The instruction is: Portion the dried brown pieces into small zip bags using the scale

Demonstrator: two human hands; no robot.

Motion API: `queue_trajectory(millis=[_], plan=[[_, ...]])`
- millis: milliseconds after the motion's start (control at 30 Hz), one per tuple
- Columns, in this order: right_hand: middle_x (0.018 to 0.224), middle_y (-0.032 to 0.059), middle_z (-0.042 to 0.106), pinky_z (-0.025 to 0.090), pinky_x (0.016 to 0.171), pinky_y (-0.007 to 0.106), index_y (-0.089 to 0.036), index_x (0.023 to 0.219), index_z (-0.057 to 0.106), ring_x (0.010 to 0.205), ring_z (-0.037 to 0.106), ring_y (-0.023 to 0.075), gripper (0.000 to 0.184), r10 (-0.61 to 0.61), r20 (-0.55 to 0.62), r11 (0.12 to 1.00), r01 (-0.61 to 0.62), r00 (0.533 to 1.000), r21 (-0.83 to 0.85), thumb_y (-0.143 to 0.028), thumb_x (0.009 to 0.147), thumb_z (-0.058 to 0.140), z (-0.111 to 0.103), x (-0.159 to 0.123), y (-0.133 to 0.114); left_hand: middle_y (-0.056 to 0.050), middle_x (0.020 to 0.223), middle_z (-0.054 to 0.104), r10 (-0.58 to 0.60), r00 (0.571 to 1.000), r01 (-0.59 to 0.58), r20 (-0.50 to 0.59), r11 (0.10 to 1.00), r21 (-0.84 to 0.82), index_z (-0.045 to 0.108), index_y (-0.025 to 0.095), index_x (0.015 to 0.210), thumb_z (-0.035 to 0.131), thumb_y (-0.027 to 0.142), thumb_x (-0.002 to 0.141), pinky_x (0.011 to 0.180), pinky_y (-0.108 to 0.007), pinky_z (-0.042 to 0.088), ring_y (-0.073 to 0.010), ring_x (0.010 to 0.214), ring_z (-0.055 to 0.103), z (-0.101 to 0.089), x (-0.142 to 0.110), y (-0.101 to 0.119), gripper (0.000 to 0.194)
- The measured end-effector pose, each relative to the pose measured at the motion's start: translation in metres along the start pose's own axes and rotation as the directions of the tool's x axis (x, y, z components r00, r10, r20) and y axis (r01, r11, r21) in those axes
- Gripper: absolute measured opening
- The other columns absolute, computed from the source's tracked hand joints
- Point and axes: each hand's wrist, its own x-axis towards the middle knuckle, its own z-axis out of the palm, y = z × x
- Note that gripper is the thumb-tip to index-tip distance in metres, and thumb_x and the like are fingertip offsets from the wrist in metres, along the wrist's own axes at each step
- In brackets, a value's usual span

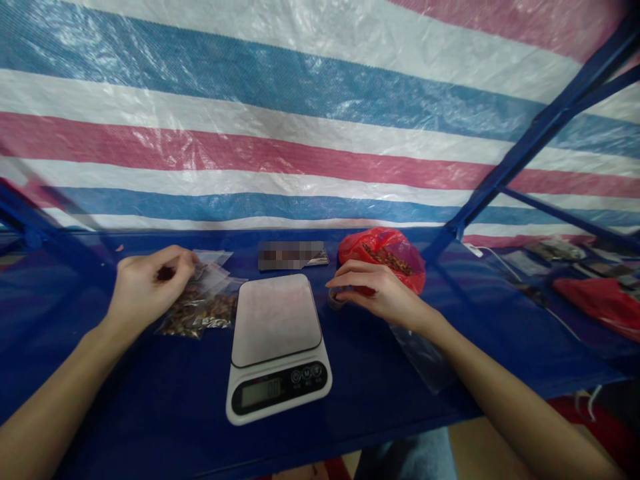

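My left hand (pixel 153 280) is closed in a pinch at the upper edge of a pile of clear zip bags (pixel 203 310) holding brown dried pieces. Its fingertips meet at one bag's plastic, partly hidden by the hand. My right hand (pixel 375 290) has its thumb and fingers around a small round cup (pixel 336 301), mostly covered by the fingers. Just behind that hand sits an open red plastic bag (pixel 373 241) with loose brown pieces (pixel 390 259) inside. Between my hands, a white kitchen scale (pixel 277 320) has a bare plate, and its display appears to read 0.0.
Behind the scale lies a flat dark packet (pixel 293 255), partly blurred out. An empty-looking clear bag (pixel 425 357) is under my right forearm. Blue metal struts (pixel 530 133) rise at the right, near a white cable (pixel 523 287) and red plastic (pixel 600 303). Striped sheeting (pixel 250 147) hangs behind.
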Motion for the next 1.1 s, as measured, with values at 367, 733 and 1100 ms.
queue_trajectory(millis=[367,733,1100], plan=[[0.100,0.0093,0.074,0.059,0.089,0.040,-0.020,0.100,0.082,0.097,0.069,0.0252,0.010,0.148,0.017,0.920,-0.132,0.989,-0.368,-0.016,0.094,0.077,0.005,-0.011,0.049,0.004,0.059,0.071,-0.070,0.997,0.069,0.014,0.997,0.019,0.074,0.019,0.075,0.056,0.036,0.095,0.050,-0.018,0.042,-0.0080,0.044,0.058,0.000,-0.002,-0.005,0.032],[0.099,0.0058,0.081,0.058,0.089,0.035,-0.022,0.101,0.082,0.094,0.074,0.0212,0.010,0.151,-0.123,0.984,-0.137,0.981,0.117,-0.030,0.097,0.077,-0.004,0.001,0.017,0.004,0.059,0.071,-0.048,0.999,0.048,0.020,0.999,0.009,0.075,0.018,0.076,0.056,0.034,0.096,0.051,-0.018,0.043,-0.0084,0.046,0.061,0.001,-0.003,-0.006,0.031],[0.094,0.0061,0.084,0.055,0.070,0.027,-0.024,0.099,0.084,0.081,0.078,0.0231,0.024,0.647,-0.172,0.590,-0.630,0.743,-0.505,-0.012,0.080,0.075,-0.090,-0.056,0.105,0.005,0.056,0.069,-0.031,1.000,0.031,0.000,0.999,0.028,0.075,0.019,0.077,0.056,0.035,0.096,0.052,-0.018,0.044,-0.0086,0.045,0.061,0.001,-0.003,-0.006,0.032]])
